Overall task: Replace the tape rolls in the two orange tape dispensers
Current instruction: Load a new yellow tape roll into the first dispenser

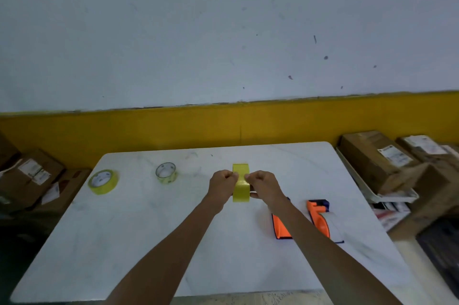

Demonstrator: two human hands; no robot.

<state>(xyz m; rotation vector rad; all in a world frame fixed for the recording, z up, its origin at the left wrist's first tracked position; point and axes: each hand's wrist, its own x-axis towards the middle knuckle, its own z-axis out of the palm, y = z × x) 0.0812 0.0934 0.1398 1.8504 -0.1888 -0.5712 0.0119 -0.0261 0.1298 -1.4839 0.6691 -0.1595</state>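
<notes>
The yellow tape roll (241, 184) is held on edge above the table (139, 230) centre, left hand (223, 184) and right hand (264, 185) both pinched closed on its rim. It appears light and rigid, with a slick backing; grip the outer edges. At 4 o'clock, two orange dispensers (282, 229) lie partly hidden by the right forearm. The loose tape end cannot be made out.
</notes>
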